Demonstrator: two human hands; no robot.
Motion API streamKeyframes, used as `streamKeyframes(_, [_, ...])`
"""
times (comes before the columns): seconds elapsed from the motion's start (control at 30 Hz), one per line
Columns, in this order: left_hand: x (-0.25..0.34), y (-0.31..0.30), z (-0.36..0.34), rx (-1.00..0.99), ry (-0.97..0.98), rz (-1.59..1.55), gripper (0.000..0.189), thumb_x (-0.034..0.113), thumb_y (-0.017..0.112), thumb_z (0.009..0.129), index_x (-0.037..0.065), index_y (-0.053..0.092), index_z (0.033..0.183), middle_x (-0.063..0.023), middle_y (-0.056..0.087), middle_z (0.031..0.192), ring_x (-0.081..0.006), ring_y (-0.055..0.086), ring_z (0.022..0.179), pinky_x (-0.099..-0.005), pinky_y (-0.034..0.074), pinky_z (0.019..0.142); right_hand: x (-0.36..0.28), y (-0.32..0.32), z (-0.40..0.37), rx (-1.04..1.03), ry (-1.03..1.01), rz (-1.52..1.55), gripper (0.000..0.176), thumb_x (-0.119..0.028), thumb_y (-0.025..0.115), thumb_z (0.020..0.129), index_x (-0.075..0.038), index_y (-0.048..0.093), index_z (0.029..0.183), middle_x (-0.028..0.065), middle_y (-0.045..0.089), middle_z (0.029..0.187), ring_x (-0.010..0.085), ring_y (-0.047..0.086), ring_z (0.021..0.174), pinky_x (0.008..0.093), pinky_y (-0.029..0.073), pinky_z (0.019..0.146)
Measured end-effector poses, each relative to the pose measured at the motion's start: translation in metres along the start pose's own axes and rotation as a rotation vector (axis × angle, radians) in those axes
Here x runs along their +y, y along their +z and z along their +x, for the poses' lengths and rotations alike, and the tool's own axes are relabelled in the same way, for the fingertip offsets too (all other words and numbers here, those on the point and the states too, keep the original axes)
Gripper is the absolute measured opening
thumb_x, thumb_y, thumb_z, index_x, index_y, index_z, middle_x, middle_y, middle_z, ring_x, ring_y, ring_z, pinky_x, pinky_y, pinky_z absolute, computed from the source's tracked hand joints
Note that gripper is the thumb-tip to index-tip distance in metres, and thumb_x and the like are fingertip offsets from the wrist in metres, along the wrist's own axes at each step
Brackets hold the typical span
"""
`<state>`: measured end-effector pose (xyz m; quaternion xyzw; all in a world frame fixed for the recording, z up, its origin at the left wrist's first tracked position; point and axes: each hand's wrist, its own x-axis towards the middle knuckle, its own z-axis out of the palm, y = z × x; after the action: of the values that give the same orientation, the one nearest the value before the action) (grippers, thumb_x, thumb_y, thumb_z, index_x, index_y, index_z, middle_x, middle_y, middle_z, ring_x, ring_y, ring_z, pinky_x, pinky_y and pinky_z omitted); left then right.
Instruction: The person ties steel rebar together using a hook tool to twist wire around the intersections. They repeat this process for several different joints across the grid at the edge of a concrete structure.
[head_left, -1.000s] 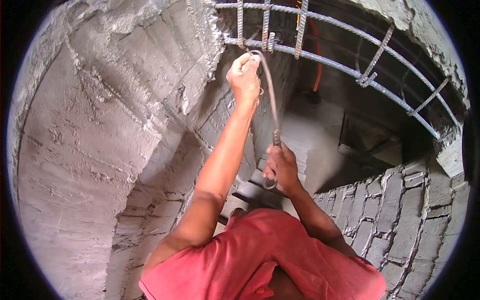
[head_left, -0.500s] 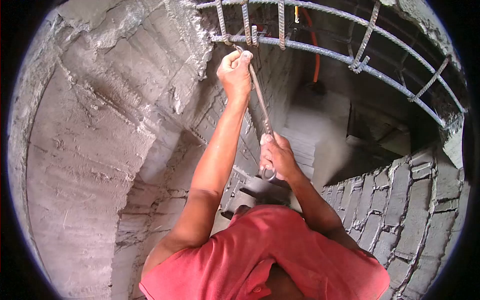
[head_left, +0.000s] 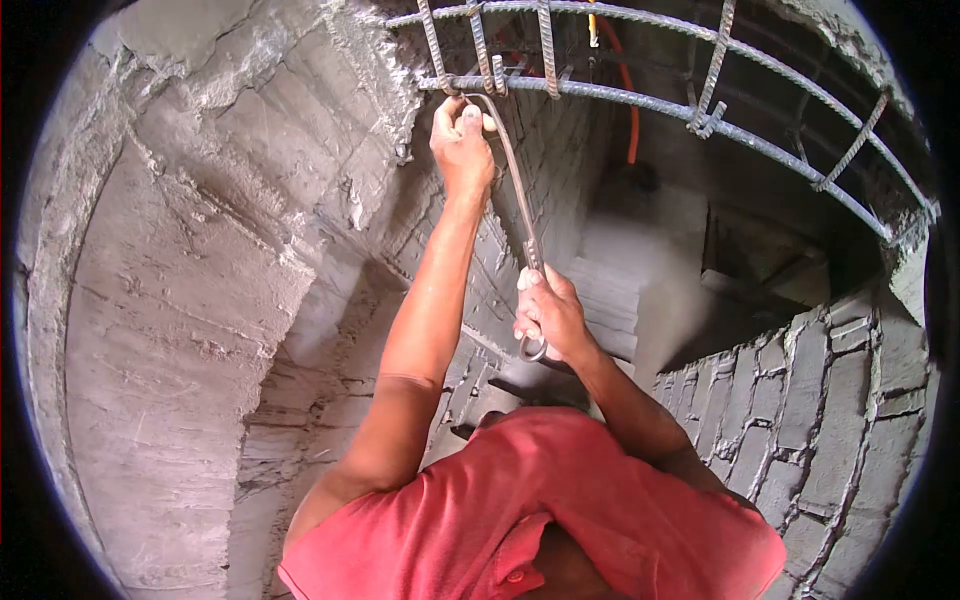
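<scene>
My right hand [head_left: 552, 312] is closed around the handle of a rebar tying hook [head_left: 518, 185]. Its ring end sticks out below my fist, and the thin shaft slants up and left to a bent tip at the rebar. Close under the left end of the lower curved rebar [head_left: 625, 97], my left hand [head_left: 465, 155] is pinched, thumb against fingers, beside the hook's tip. What lies between those fingertips is too small to make out. Just above them, a short ribbed crossbar [head_left: 432, 45] meets the lower bar.
More crossbars [head_left: 714, 65] join the lower bar to an upper curved rebar [head_left: 660, 22]. An orange hose [head_left: 630, 105] hangs behind. Rough concrete [head_left: 180, 330] rises at left, and a brick wall [head_left: 800, 420] stands at lower right. A dark opening lies beyond the bars.
My left fingers have shifted slightly left, off the upper shaft of the hook to beside its tip. The hook's bent end now shows more fully. My right hand keeps its grip, barely moved.
</scene>
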<state>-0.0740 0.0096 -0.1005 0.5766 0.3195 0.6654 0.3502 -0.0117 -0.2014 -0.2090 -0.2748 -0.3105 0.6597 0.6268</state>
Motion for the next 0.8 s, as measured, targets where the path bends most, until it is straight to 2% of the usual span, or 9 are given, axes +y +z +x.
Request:
streamKeyframes(0.1, [0.002, 0.001, -0.003, -0.04, -0.072, -0.013, 0.029, 0.013, 0.055, 0.099, -0.003, 0.051, 0.123, -0.0011, 0.062, 0.076, -0.0075, 0.052, 0.068, -0.0244, 0.043, 0.066, -0.008, -0.013, 0.003, -0.042, 0.011, 0.002, 0.031, -0.039, 0.045, 0.105, -0.009, 0.047, 0.097, -0.0039, 0.033, 0.057, 0.009, 0.035, 0.041, 0.0302, 0.043, 0.045])
streamKeyframes(0.17, [-0.005, 0.004, -0.001, 0.016, 0.024, -0.008, 0.029, 0.013, 0.056, 0.099, -0.001, 0.051, 0.124, 0.0, 0.061, 0.075, -0.0059, 0.047, 0.062, -0.0233, 0.039, 0.058, -0.014, -0.02, 0.005, -0.036, 0.012, 0.005, 0.031, -0.039, 0.045, 0.105, -0.01, 0.047, 0.097, -0.0042, 0.033, 0.058, 0.0089, 0.035, 0.041, 0.0299, 0.043, 0.045])
streamKeyframes(0.27, [-0.009, 0.009, -0.005, 0.067, 0.013, -0.019, 0.028, 0.013, 0.056, 0.099, 0.0, 0.051, 0.123, -0.0002, 0.06, 0.074, -0.0049, 0.044, 0.059, -0.0231, 0.037, 0.054, -0.026, -0.027, 0.005, -0.035, 0.043, 0.011, 0.027, -0.035, 0.046, 0.105, -0.009, 0.047, 0.096, -0.004, 0.036, 0.06, 0.0087, 0.036, 0.042, 0.0291, 0.042, 0.047])
streamKeyframes(0.3, [-0.01, 0.012, -0.006, 0.085, 0.012, -0.035, 0.024, 0.015, 0.057, 0.1, 0.002, 0.052, 0.119, -0.0001, 0.058, 0.075, -0.0048, 0.043, 0.056, -0.0219, 0.032, 0.049, -0.03, -0.029, 0.006, -0.068, 0.071, 0.004, 0.027, -0.035, 0.047, 0.105, -0.01, 0.047, 0.095, -0.0042, 0.036, 0.06, 0.0086, 0.036, 0.042, 0.0289, 0.042, 0.046])
streamKeyframes(0.57, [-0.019, 0.009, -0.002, 0.07, 0.103, -0.058, 0.02, 0.017, 0.059, 0.099, 0.002, 0.057, 0.113, 0.0001, 0.057, 0.074, -0.0042, 0.041, 0.054, -0.0211, 0.031, 0.047, -0.045, -0.051, 0.01, -0.114, 0.085, -0.049, 0.024, -0.035, 0.048, 0.104, -0.013, 0.047, 0.095, -0.0047, 0.036, 0.063, 0.0063, 0.035, 0.042, 0.0263, 0.04, 0.044])
streamKeyframes(0.63, [-0.017, 0.008, -0.004, 0.06, 0.109, 0.001, 0.023, 0.018, 0.057, 0.099, -0.002, 0.058, 0.112, -0.0008, 0.056, 0.076, -0.0072, 0.049, 0.067, -0.0243, 0.039, 0.062, -0.049, -0.052, 0.01, -0.118, 0.108, -0.07, 0.025, -0.035, 0.049, 0.104, -0.013, 0.046, 0.094, -0.0049, 0.036, 0.063, 0.0062, 0.035, 0.042, 0.0264, 0.04, 0.045])
streamKeyframes(0.77, [-0.019, 0.008, -0.004, 0.063, 0.121, 0.023, 0.025, 0.019, 0.057, 0.1, -0.002, 0.057, 0.113, -0.0012, 0.056, 0.076, -0.0075, 0.049, 0.067, -0.0241, 0.039, 0.062, -0.05, -0.061, 0.019, -0.166, 0.121, -0.087, 0.026, -0.037, 0.049, 0.104, -0.014, 0.046, 0.093, -0.0053, 0.035, 0.062, 0.0058, 0.035, 0.042, 0.0267, 0.041, 0.046])
streamKeyframes(0.8, [-0.021, 0.008, -0.003, 0.067, 0.138, 0.027, 0.024, 0.02, 0.058, 0.1, 0.0, 0.057, 0.114, -0.0003, 0.056, 0.075, -0.0055, 0.045, 0.06, -0.0225, 0.035, 0.054, -0.052, -0.063, 0.021, -0.172, 0.123, -0.083, 0.026, -0.037, 0.049, 0.104, -0.014, 0.046, 0.093, -0.0053, 0.035, 0.062, 0.0058, 0.035, 0.042, 0.0267, 0.041, 0.046])
